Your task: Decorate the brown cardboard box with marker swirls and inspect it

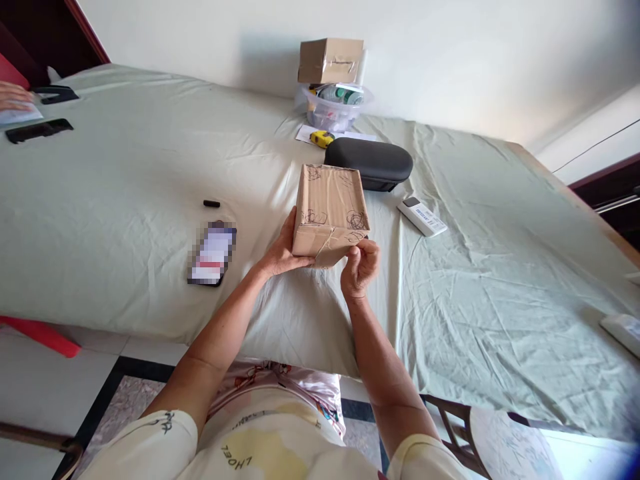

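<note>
A brown cardboard box (pixel 333 197) with dark looping scribbles near the corners of its top is tilted towards me at the table's near side. My left hand (pixel 286 250) is closed around its near left corner, thumb along the left side and fingers under the front. By the near right corner, close to a scribble, my right hand (pixel 361 265) is curled in a pinch. A small dark pen-like thing shows just above its fingers; most of it is hidden. A short black cap-like piece (pixel 211 203) lies to the left, beyond a phone (pixel 213 257) with a blurred screen.
Behind the box lie a black hard case (pixel 370 160) and a yellow tape measure (pixel 322 139). A clear plastic tub (pixel 331 117) carries another carton (pixel 331 61) by the wall. A white device (pixel 423 217) lies right. Another person's hand (pixel 15 97) rests at far left near a dark phone (pixel 39 131).
</note>
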`<state>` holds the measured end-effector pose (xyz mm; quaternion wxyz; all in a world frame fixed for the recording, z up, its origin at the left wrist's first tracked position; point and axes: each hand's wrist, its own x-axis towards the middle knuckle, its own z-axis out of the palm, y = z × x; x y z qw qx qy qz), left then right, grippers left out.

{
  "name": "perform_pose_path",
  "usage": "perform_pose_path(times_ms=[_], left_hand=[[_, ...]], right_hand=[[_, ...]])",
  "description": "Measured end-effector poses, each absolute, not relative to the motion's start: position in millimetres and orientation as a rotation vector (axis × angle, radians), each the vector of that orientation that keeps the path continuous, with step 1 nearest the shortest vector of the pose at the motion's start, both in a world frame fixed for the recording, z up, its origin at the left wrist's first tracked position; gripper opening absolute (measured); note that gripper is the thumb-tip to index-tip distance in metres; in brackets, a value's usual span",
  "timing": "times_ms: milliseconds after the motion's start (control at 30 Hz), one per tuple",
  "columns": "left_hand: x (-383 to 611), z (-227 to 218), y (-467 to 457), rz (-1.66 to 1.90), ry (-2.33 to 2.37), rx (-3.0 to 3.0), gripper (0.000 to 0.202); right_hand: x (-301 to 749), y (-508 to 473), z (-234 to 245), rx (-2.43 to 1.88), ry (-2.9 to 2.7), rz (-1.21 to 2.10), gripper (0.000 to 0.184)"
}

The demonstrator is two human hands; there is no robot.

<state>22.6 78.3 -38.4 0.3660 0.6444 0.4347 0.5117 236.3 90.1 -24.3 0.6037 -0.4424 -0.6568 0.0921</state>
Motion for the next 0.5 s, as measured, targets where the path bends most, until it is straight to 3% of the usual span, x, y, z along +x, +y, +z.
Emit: perform_pose_path(times_ms=[267,500], left_hand=[[21,-27,73,1.296,1.145,1.693,0.147],[12,-25,76,1.283,1.024,1.654,0.157]], right_hand=[[257,101,-21,-1.002,-1.778,0.293,0.061],[279,110,-9,-1.078,-2.175,0.566,0.081]])
